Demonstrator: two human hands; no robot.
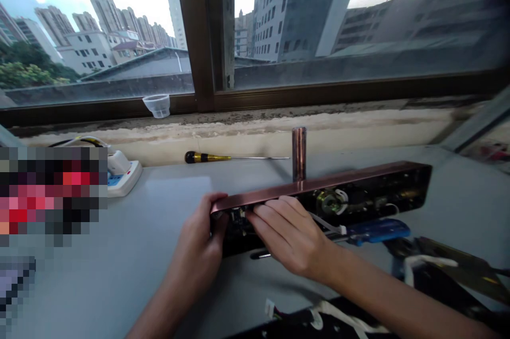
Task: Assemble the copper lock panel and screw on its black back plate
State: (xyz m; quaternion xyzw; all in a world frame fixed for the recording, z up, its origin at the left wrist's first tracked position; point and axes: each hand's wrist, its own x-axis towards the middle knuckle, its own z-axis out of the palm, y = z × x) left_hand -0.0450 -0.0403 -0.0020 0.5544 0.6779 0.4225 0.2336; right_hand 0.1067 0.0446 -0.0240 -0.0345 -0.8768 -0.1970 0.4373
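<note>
A long copper-coloured lock housing (358, 177) stands on its edge on the grey table, its open back full of parts and wires facing me. A copper handle stub (298, 152) rises behind it. My left hand (199, 243) grips the housing's left end, thumb on the top edge. My right hand (290, 232) lies against the open back near the left end, fingers pressed together on the inner parts. What the fingertips touch is hidden. A blue-handled screwdriver (376, 230) lies right beside my right wrist.
A yellow-and-black screwdriver (223, 158) lies by the sill. A white power strip (121, 171) sits at the left, a clear plastic cup (158, 105) on the window ledge. Black parts and white cables (422, 267) crowd the near right. The left side is blurred out.
</note>
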